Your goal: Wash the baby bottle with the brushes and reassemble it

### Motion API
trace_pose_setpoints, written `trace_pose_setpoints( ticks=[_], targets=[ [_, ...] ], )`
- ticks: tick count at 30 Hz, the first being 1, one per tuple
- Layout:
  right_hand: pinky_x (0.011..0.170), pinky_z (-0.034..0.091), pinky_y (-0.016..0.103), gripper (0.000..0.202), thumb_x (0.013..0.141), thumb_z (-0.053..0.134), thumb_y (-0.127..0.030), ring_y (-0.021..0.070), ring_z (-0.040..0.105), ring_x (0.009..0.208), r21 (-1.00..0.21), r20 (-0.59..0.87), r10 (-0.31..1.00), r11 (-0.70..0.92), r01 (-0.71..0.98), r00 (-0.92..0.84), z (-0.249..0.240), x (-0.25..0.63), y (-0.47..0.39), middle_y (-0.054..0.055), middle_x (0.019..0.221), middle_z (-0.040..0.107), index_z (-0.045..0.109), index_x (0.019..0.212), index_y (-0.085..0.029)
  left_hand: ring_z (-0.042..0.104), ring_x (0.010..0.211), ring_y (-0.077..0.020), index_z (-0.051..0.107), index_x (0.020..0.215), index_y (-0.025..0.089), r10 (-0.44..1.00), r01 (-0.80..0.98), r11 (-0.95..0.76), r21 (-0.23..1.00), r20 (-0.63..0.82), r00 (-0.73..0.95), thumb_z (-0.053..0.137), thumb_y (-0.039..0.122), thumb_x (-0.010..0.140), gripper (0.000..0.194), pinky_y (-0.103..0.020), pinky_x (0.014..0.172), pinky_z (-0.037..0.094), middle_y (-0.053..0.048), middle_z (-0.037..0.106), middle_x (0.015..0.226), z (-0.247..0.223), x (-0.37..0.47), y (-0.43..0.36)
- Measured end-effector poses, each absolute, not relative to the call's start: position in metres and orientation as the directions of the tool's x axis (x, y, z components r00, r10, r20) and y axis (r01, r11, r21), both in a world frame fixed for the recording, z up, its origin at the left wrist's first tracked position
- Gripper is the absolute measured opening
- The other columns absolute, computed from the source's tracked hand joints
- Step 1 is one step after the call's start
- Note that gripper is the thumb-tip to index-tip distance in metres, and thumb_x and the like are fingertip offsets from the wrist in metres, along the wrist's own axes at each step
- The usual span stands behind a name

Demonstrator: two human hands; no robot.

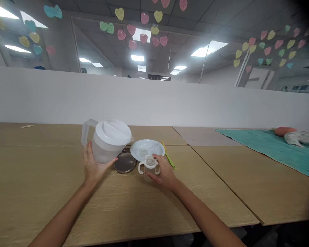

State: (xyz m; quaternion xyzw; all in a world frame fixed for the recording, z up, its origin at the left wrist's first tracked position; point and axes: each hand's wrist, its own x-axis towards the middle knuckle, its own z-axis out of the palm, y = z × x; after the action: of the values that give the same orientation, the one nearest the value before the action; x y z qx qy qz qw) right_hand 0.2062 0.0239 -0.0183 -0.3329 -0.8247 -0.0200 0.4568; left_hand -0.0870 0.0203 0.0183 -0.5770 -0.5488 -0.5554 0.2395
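Observation:
My left hand (94, 168) is closed around the lower body of a translucent white pitcher (106, 151). The pitcher is tilted, its lidded top toward me, its handle at the left and its spout pointing right. A small clear bottle with two white handles (149, 163) is gripped from the right side by my right hand (164, 171); its round mouth is uncovered and faces up. Behind the bottle sits a white plate (135, 151) with a small clear item (143, 152) on it, too faint to name. A round dark metal tin or lid (125, 162) lies between pitcher and bottle.
Right of the plate lies a thin yellow and green utensil (171, 161). A teal cloth (267, 145) covers the table's far right, with an orange item (284, 130) and a whitish cloth (301, 138) on it. A white partition (154, 103) stands behind the wooden table (134, 206).

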Motion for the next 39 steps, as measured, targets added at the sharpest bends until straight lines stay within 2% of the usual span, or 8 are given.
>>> trace_pose_setpoints(
  ticks=[4, 10, 14, 21, 27, 39],
  targets=[
    [0.09, 0.043, 0.041, 0.066, 0.077, 0.058, -0.047, 0.0255, 0.047, 0.111, -0.286, 0.758, 0.545, 0.772, 0.568, -0.359, -0.018, 0.206, 0.024, 0.014, 0.121, 0.049, 0.033, 0.129, -0.016, 0.03, 0.127, -0.0338, 0.012, 0.14, 0.015, 0.33, 0.889, -0.373, 0.267, 0.933, -0.142, 0.074, 0.057, 0.051, 0.117, -0.049, 0.105, 0.03, -0.018, 0.027, 0.139, 0.016, -0.083, 0.018],
    [0.089, 0.044, 0.041, 0.072, 0.076, 0.059, -0.048, 0.0262, 0.047, 0.11, -0.274, 0.766, 0.539, 0.767, 0.58, -0.351, -0.022, 0.206, 0.027, 0.016, 0.123, 0.047, 0.029, 0.132, -0.014, 0.03, 0.127, -0.0364, 0.014, 0.139, 0.019, 0.241, 0.908, -0.418, -0.02, 0.961, 0.132, 0.076, 0.048, 0.055, 0.108, -0.054, 0.103, 0.027, -0.02, 0.029, 0.138, 0.008, -0.078, 0.018],
    [0.089, 0.044, 0.042, 0.076, 0.075, 0.06, -0.048, 0.0267, 0.048, 0.108, -0.261, 0.774, 0.531, 0.764, 0.59, -0.345, -0.024, 0.206, 0.028, 0.016, 0.124, 0.046, 0.027, 0.133, -0.013, 0.033, 0.125, -0.0366, 0.016, 0.138, 0.021, 0.208, 0.893, -0.434, -0.12, 0.951, 0.229, 0.075, 0.046, 0.057, 0.103, -0.056, 0.101, 0.027, -0.02, 0.029, 0.138, 0.005, -0.073, 0.018],
    [0.087, 0.045, 0.042, 0.077, 0.075, 0.06, -0.047, 0.0261, 0.05, 0.105, -0.253, 0.777, 0.525, 0.765, 0.593, -0.346, -0.025, 0.205, 0.029, 0.015, 0.121, 0.047, 0.024, 0.134, -0.013, 0.033, 0.125, -0.0366, 0.02, 0.136, 0.022, 0.17, 0.88, -0.439, -0.179, 0.946, 0.277, 0.074, 0.044, 0.06, 0.096, -0.058, 0.102, 0.024, -0.02, 0.031, 0.138, 0.006, -0.071, 0.017],
    [0.086, 0.045, 0.042, 0.077, 0.075, 0.06, -0.048, 0.0258, 0.051, 0.103, -0.232, 0.786, 0.512, 0.764, 0.602, -0.346, -0.025, 0.206, 0.029, 0.016, 0.121, 0.048, 0.024, 0.134, -0.013, 0.033, 0.125, -0.037, 0.018, 0.138, 0.022, 0.158, 0.891, -0.413, -0.19, 0.948, 0.275, 0.074, 0.043, 0.06, 0.098, -0.058, 0.101, 0.025, -0.02, 0.031, 0.138, 0.006, -0.074, 0.018],
    [0.084, 0.047, 0.042, 0.079, 0.075, 0.059, -0.049, 0.0258, 0.053, 0.1, -0.243, 0.786, 0.521, 0.756, 0.608, -0.334, -0.026, 0.205, 0.029, 0.015, 0.118, 0.05, 0.023, 0.135, -0.014, 0.033, 0.125, -0.0377, 0.023, 0.137, 0.022, 0.141, 0.881, -0.423, -0.211, 0.945, 0.294, 0.072, 0.04, 0.063, 0.091, -0.06, 0.101, 0.023, -0.02, 0.033, 0.137, 0.006, -0.073, 0.017]
  ],
)
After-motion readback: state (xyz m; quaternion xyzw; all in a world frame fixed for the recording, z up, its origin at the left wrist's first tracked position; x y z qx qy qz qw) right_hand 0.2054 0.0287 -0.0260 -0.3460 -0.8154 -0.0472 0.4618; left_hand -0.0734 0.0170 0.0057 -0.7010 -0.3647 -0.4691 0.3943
